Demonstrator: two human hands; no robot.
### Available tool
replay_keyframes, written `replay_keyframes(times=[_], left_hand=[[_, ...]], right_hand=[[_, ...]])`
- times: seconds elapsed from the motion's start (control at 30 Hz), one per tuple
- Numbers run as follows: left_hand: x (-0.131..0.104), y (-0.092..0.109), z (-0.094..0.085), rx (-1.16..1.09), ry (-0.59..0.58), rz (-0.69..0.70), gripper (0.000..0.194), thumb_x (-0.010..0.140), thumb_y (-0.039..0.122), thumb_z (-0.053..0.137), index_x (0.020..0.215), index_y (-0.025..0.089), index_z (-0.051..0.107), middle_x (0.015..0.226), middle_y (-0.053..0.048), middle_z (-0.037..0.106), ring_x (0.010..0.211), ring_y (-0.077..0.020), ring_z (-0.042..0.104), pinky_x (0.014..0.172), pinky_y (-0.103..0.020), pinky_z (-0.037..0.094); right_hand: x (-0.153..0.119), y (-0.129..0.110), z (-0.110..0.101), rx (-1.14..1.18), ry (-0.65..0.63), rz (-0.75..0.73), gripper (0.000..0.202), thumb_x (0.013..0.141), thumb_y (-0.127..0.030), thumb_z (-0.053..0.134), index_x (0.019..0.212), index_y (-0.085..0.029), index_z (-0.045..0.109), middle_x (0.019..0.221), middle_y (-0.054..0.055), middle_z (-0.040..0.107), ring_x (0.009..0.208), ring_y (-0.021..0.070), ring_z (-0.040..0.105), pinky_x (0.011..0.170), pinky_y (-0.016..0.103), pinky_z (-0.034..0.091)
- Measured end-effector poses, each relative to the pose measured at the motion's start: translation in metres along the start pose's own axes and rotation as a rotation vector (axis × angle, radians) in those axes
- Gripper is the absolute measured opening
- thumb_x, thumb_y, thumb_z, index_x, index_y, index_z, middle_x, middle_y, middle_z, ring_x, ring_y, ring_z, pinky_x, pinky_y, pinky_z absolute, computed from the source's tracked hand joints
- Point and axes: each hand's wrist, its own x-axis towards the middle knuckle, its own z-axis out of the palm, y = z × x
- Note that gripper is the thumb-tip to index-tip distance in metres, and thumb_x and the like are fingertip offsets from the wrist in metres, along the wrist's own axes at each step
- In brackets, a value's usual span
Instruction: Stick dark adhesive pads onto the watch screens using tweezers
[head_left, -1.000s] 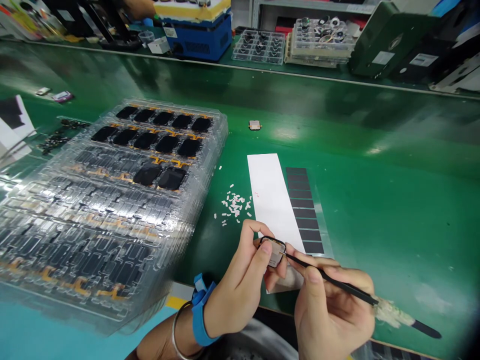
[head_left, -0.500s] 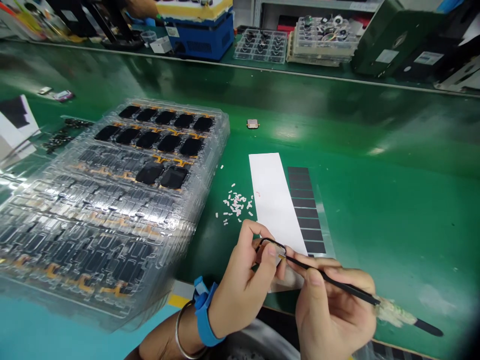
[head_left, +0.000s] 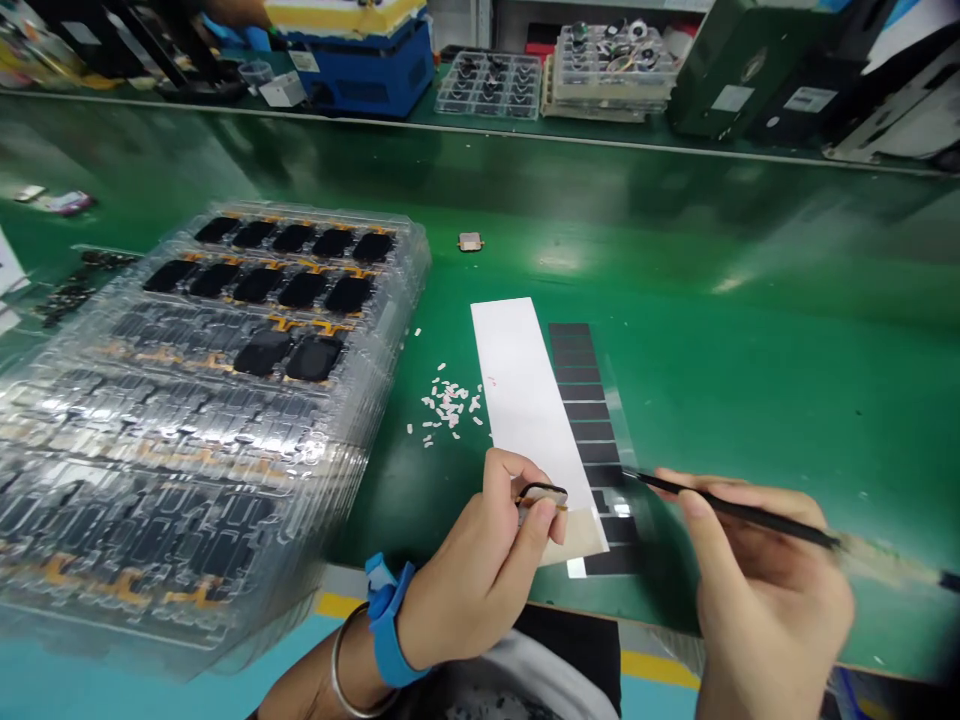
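Observation:
My left hand (head_left: 472,570) pinches a small black-edged display module (head_left: 546,493) between thumb and fingers, its pale back tilted upward. Beneath it lies the near end of a long white paper strip (head_left: 517,370). In my right hand (head_left: 772,590) is a pair of thin black tweezers (head_left: 742,512), their rear part wrapped in pale material. The tweezer tips are at the right edge of a clear sheet of black rectangular stickers (head_left: 589,410), beside the paper. I cannot tell whether the tips touch the sheet.
Left of the paper, small white slips (head_left: 450,400) lie scattered. A tall stack of clear trays (head_left: 247,400) with black displays fills the left. Another small module (head_left: 470,242) lies farther back. On the rear shelf stand a blue machine (head_left: 360,75) and clear compartment boxes (head_left: 491,85).
My right hand has moved right, taking the tweezers from the display module to the sticker sheet. My left hand still holds the module. The whole view has shifted slightly.

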Motion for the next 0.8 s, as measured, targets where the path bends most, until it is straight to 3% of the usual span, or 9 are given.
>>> replay_keyframes(times=[0.13,0.23,0.47,0.8], left_hand=[[0.002,0.005,0.005,0.214,-0.051,0.053,0.010,0.106,0.021,0.029,0.109,0.025,0.037,0.099,-0.002,0.059,0.082,-0.0135,0.056,0.076,-0.030,0.044],[0.006,0.011,0.010,0.347,-0.113,0.008,0.013,0.105,0.021,0.033,0.112,0.024,0.043,0.103,-0.002,0.062,0.080,-0.0138,0.059,0.072,-0.029,0.044],[0.013,0.013,0.018,0.516,-0.166,-0.071,0.011,0.103,0.025,0.039,0.106,0.022,0.049,0.085,0.001,0.062,0.064,-0.0138,0.055,0.058,-0.027,0.037],[0.014,0.008,0.019,0.512,-0.140,-0.053,0.012,0.101,0.023,0.040,0.106,0.021,0.051,0.085,0.001,0.063,0.064,-0.0123,0.058,0.058,-0.024,0.042]], right_hand=[[0.009,0.009,-0.024,-0.065,-0.249,0.063,0.013,0.086,-0.018,0.070,0.094,-0.020,0.060,0.092,0.004,0.072,0.079,0.0153,0.075,0.076,0.023,0.064],[0.008,0.011,-0.026,-0.139,-0.322,0.041,0.006,0.088,-0.020,0.067,0.092,-0.019,0.063,0.092,0.004,0.066,0.082,0.0146,0.074,0.074,0.021,0.063],[0.004,0.012,-0.024,-0.171,-0.383,0.020,0.005,0.091,-0.018,0.063,0.093,-0.022,0.064,0.093,0.002,0.061,0.087,0.0115,0.071,0.077,0.018,0.061],[0.003,0.014,-0.025,-0.184,-0.379,0.050,0.003,0.090,-0.020,0.065,0.093,-0.021,0.066,0.093,0.003,0.063,0.082,0.0131,0.073,0.074,0.020,0.062]])
